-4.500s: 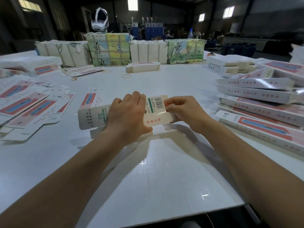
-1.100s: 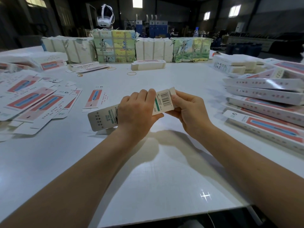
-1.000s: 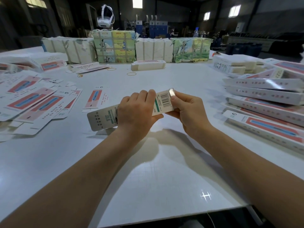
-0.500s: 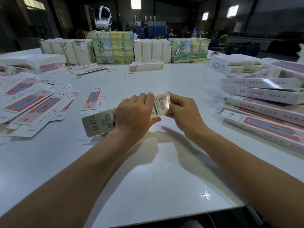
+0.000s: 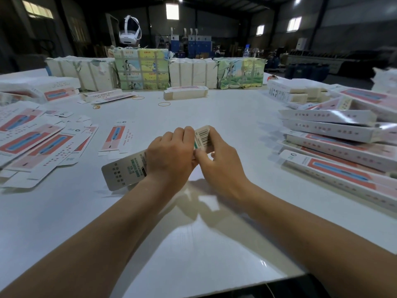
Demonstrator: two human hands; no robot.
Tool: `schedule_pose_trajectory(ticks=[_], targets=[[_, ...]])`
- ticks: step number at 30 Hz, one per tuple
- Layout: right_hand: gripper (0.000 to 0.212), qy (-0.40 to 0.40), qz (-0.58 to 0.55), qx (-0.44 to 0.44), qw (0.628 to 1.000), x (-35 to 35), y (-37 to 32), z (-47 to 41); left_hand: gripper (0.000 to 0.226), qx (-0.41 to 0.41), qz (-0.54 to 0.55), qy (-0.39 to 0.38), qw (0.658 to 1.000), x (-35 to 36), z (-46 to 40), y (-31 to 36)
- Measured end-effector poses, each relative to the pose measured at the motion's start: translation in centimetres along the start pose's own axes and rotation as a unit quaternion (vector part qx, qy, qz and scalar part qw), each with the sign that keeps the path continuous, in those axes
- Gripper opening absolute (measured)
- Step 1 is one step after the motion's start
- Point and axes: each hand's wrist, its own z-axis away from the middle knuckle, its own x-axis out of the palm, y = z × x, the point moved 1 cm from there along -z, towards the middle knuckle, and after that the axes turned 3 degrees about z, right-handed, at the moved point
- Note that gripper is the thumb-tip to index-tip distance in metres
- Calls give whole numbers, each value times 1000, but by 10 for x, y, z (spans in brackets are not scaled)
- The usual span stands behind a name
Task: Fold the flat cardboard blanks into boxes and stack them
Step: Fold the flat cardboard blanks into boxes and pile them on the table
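Over the white table, left hand and right hand grip a barcoded box.

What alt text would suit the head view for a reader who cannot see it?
Both hands hold one long white box above a white table: the left hand wraps its middle, the right hand works the barcoded end. Flat blanks lie left, folded boxes are stacked right.

We sat in a dim warehouse with dark walls, where small bright windows glowed high up. Blue machines stood at the back, and the white tabletop reflected the light.
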Motion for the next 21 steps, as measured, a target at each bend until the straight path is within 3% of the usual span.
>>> schedule_pose_trajectory(ticks=[4,8,11,14,17,21], targets=[[29,-8,15,10,1000,0,1,-2,41,-6,19,-21,1000,-1,-1,-1],[36,-73,-8,27,997,-3,3,-5,47,2,63,-48,997,3,1,-8],[67,-98,-15,0,995,-8,3,-8,51,-2,94,-69,993,8,1,-14],[92,-136,92,-67,984,-12,6,-9,57,7,117,-75,990,12,0,-18],[84,-141,223,-146,954,-9,14,-11,55,34,139,-94,985,13,1,-18],[72,-137,265,-182,937,-7,21,-14,60,60,164,-141,975,12,2,-19]])
